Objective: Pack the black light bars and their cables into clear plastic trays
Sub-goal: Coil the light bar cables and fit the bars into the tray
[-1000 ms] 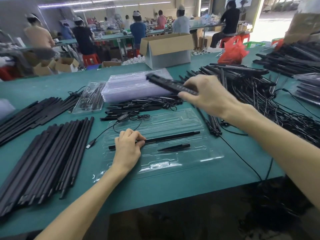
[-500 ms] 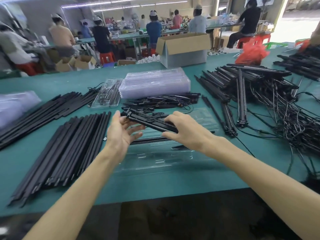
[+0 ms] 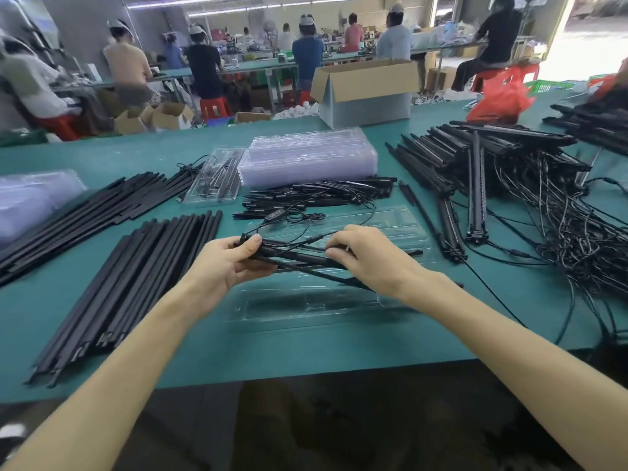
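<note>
A black light bar [image 3: 295, 256] is held a little above a clear plastic tray [image 3: 306, 307] on the green table. My left hand [image 3: 227, 263] grips the bar's left end, thumb on top. My right hand [image 3: 367, 260] grips the bar further right, fingers curled over it and over a thin black cable [image 3: 299, 244] that runs along the bar. A cable with an inline controller [image 3: 275, 215] loops just behind the hands. Another black bar lies in the tray under the held one, partly hidden by my right hand.
Black bars [image 3: 136, 273] lie stacked at the left. A stack of clear trays [image 3: 306, 158] and a packed tray [image 3: 217, 175] sit behind. A pile of small black parts [image 3: 319, 195] lies mid-table. Bars with tangled cables [image 3: 530, 198] fill the right. A cardboard box [image 3: 367, 93] stands behind.
My right hand brought the bar from the right pile down over the tray. My left hand left the bar in the tray and took hold of the new bar's left end.
</note>
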Demonstrator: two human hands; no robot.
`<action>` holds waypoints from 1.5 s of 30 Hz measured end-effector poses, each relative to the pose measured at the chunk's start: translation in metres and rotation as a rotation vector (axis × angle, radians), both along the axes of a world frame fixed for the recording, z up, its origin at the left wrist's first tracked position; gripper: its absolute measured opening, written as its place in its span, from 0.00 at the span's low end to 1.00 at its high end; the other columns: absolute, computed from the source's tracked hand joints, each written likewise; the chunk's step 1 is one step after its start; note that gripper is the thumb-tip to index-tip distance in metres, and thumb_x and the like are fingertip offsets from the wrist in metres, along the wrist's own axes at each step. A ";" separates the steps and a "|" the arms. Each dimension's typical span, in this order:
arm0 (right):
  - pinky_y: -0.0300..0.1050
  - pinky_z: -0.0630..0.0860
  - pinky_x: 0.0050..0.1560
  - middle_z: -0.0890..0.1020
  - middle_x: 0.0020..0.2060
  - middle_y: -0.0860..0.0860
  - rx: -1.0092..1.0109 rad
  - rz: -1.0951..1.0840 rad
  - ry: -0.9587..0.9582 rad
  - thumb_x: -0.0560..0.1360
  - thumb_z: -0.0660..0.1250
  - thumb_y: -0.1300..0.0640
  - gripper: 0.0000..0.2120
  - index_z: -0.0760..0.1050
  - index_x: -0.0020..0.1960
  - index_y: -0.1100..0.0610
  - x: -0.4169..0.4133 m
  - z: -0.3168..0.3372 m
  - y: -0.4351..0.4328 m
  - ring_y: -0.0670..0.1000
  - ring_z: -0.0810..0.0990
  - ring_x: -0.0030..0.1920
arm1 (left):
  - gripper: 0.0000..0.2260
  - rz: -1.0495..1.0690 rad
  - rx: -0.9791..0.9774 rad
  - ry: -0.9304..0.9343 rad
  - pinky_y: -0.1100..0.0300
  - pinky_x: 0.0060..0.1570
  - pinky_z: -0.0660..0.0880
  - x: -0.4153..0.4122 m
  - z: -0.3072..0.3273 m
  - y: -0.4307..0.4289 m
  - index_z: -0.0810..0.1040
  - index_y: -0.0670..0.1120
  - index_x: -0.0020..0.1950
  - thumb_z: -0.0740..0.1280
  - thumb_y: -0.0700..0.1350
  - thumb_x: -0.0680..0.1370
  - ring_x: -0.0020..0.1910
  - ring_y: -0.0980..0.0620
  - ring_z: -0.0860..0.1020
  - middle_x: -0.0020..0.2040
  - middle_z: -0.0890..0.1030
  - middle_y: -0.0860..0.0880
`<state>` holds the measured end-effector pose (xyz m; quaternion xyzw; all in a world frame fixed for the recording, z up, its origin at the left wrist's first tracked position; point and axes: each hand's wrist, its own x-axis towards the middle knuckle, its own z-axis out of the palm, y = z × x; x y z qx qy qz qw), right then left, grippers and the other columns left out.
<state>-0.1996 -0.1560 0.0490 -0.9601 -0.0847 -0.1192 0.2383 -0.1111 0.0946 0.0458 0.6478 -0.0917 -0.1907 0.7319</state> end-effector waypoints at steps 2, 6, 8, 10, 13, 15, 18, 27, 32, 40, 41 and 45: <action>0.46 0.73 0.56 0.79 0.48 0.49 0.006 -0.027 -0.002 0.83 0.62 0.51 0.11 0.81 0.55 0.55 0.000 -0.001 -0.002 0.51 0.77 0.50 | 0.14 0.052 0.002 0.031 0.56 0.41 0.83 0.001 -0.002 0.004 0.81 0.34 0.51 0.72 0.45 0.74 0.44 0.40 0.86 0.50 0.85 0.34; 0.48 0.75 0.55 0.80 0.47 0.50 0.004 -0.076 -0.006 0.83 0.63 0.52 0.10 0.81 0.52 0.55 0.003 -0.005 -0.008 0.51 0.78 0.49 | 0.10 0.074 0.014 0.072 0.56 0.40 0.83 0.002 -0.008 0.010 0.80 0.34 0.53 0.69 0.41 0.79 0.45 0.40 0.85 0.52 0.84 0.35; 0.48 0.75 0.54 0.81 0.46 0.49 0.017 -0.091 -0.011 0.82 0.64 0.53 0.09 0.81 0.51 0.55 0.003 -0.007 -0.009 0.51 0.78 0.49 | 0.09 0.071 0.013 0.061 0.56 0.41 0.83 0.001 -0.012 0.010 0.78 0.34 0.56 0.67 0.39 0.80 0.46 0.39 0.85 0.53 0.84 0.35; 0.50 0.76 0.54 0.83 0.46 0.49 0.009 -0.094 -0.007 0.82 0.64 0.54 0.09 0.82 0.51 0.56 0.004 -0.010 -0.010 0.51 0.79 0.49 | 0.06 0.093 -0.006 0.057 0.55 0.41 0.83 0.000 -0.013 0.009 0.79 0.36 0.55 0.66 0.37 0.81 0.45 0.40 0.85 0.52 0.82 0.37; 0.52 0.76 0.52 0.83 0.45 0.50 0.026 -0.093 0.010 0.82 0.64 0.52 0.10 0.81 0.50 0.57 0.004 -0.013 -0.012 0.52 0.79 0.48 | 0.03 0.145 -0.001 0.055 0.55 0.40 0.83 0.001 -0.015 0.008 0.79 0.37 0.51 0.66 0.35 0.80 0.44 0.42 0.85 0.52 0.79 0.38; 0.51 0.76 0.52 0.83 0.45 0.49 0.054 -0.071 0.016 0.82 0.64 0.50 0.12 0.82 0.51 0.57 0.002 -0.014 -0.015 0.52 0.79 0.48 | 0.03 0.170 0.011 0.060 0.56 0.40 0.83 0.003 -0.016 0.010 0.79 0.36 0.51 0.66 0.35 0.81 0.44 0.43 0.85 0.53 0.79 0.37; 0.48 0.74 0.55 0.83 0.47 0.49 0.049 -0.044 0.011 0.81 0.65 0.48 0.13 0.81 0.53 0.56 -0.004 -0.018 -0.022 0.51 0.78 0.51 | 0.04 0.177 0.018 0.069 0.57 0.41 0.83 0.004 -0.020 0.012 0.78 0.34 0.53 0.66 0.35 0.81 0.45 0.44 0.85 0.54 0.79 0.36; 0.45 0.70 0.61 0.80 0.53 0.49 0.006 -0.122 0.038 0.80 0.67 0.50 0.12 0.79 0.60 0.54 -0.017 -0.036 -0.045 0.50 0.74 0.57 | 0.07 0.057 0.479 -0.172 0.60 0.36 0.80 0.004 -0.022 0.009 0.80 0.37 0.52 0.70 0.41 0.80 0.37 0.43 0.84 0.49 0.83 0.36; 0.44 0.69 0.62 0.79 0.54 0.51 0.055 -0.167 0.026 0.80 0.67 0.53 0.11 0.80 0.61 0.55 -0.020 -0.040 -0.046 0.51 0.73 0.59 | 0.03 0.062 0.973 -0.684 0.54 0.47 0.76 0.001 -0.024 -0.003 0.82 0.46 0.47 0.72 0.44 0.79 0.42 0.49 0.77 0.44 0.79 0.47; 0.44 0.68 0.66 0.75 0.51 0.49 0.127 -0.229 -0.065 0.79 0.68 0.52 0.13 0.80 0.61 0.56 -0.019 -0.053 -0.046 0.48 0.67 0.60 | 0.08 -0.025 1.039 -0.971 0.53 0.60 0.66 -0.010 -0.029 -0.023 0.83 0.50 0.55 0.71 0.51 0.79 0.55 0.49 0.73 0.52 0.79 0.51; 0.45 0.70 0.65 0.75 0.51 0.49 0.150 -0.246 -0.083 0.80 0.68 0.53 0.12 0.81 0.60 0.56 -0.019 -0.054 -0.046 0.48 0.67 0.59 | 0.09 -0.033 1.033 -0.987 0.53 0.60 0.63 -0.011 -0.030 -0.026 0.82 0.51 0.57 0.71 0.51 0.79 0.56 0.49 0.73 0.53 0.79 0.52; 0.29 0.68 0.57 0.74 0.47 0.47 0.220 -0.338 -0.168 0.79 0.68 0.58 0.06 0.82 0.54 0.55 -0.018 -0.056 -0.048 0.45 0.67 0.55 | 0.11 -0.051 0.909 -0.990 0.54 0.63 0.63 -0.016 -0.036 -0.037 0.82 0.48 0.61 0.70 0.47 0.79 0.58 0.51 0.74 0.55 0.79 0.51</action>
